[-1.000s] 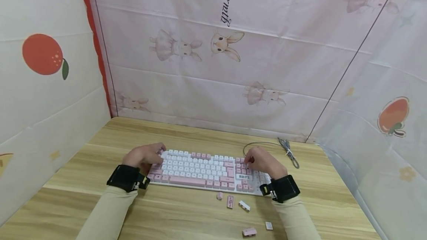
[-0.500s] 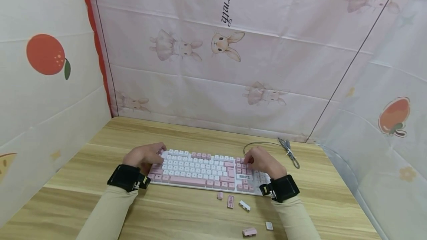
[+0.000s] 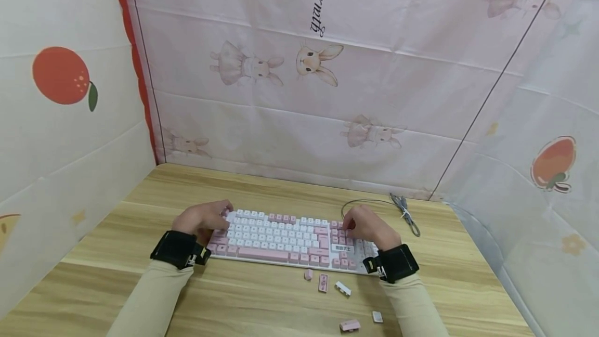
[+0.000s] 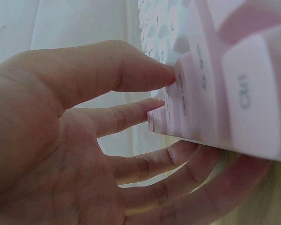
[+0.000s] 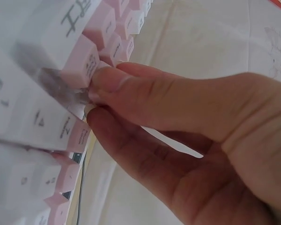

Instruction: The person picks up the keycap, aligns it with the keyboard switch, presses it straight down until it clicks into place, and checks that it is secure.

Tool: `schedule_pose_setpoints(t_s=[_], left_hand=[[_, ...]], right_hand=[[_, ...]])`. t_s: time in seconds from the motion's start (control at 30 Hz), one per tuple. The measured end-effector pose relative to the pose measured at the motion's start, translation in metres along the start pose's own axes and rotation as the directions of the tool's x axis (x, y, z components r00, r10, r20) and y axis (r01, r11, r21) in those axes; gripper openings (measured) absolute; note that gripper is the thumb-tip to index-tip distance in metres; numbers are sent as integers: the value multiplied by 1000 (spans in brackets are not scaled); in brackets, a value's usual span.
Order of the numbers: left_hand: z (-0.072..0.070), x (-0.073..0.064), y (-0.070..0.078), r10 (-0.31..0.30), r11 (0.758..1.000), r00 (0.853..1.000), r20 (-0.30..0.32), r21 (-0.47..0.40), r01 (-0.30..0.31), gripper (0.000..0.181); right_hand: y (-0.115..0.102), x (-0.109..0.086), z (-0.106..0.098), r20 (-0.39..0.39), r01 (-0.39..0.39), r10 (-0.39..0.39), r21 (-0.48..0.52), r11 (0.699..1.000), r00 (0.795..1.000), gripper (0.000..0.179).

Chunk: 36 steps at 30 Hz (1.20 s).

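A pink and white keyboard [image 3: 276, 233] lies across the table. My left hand [image 3: 198, 217] grips its left end: in the left wrist view the thumb rests against the pink keys beside the Ctrl key [image 4: 253, 93], and the other fingers reach along and under the edge. Over the right part of the keyboard, my right hand [image 3: 369, 226] pinches a small pinkish keycap [image 5: 96, 97] between thumb and forefinger. That keycap is mostly covered by the fingertips. It sits at a gap in the keys, beside a pink key [image 5: 82, 63] and the number pad.
In front of the keyboard lie several loose keycaps, among them a pink one [image 3: 323, 283], a long white one [image 3: 343, 288], a small white one [image 3: 377, 317] and a wide pink one [image 3: 350, 326]. A bundled grey cable [image 3: 405, 215] lies behind, at the right.
My right wrist has shifted very slightly left. Both hands keep their places on the keyboard, and the loose keycaps lie as before.
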<state>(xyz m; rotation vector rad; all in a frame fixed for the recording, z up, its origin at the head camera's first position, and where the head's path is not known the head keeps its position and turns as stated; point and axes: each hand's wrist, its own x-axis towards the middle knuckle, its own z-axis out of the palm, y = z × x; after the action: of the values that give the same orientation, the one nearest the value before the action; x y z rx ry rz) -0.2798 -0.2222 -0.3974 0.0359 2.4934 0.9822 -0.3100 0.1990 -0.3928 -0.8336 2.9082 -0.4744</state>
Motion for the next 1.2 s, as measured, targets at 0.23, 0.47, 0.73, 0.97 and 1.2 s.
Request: schedule_pose_setpoints(t_s=[0.23,0.47,0.73,0.97,1.2], left_hand=[[0,0,0,-3,1000,1000,3,-1,3,57],[1,0,-1,-8,1000,1000,14,-9,8,57],[1,1,-1,-3,1000,1000,4,-4,3,57],[0,1,0,-9,1000,1000,8,-2,9,55],[0,1,0,-12,1000,1000,8,-7,12,56]], right_hand=[[-3,0,-1,7,-4,4,-24,1000,1000,14],[-1,3,3,-6,11,-11,-52,999,1000,13],[0,5,3,0,3,-3,-49,999,1000,15],[0,4,1,2,22,-22,-59,998,1000,14],[0,3,1,4,18,-18,-58,998,1000,14]])
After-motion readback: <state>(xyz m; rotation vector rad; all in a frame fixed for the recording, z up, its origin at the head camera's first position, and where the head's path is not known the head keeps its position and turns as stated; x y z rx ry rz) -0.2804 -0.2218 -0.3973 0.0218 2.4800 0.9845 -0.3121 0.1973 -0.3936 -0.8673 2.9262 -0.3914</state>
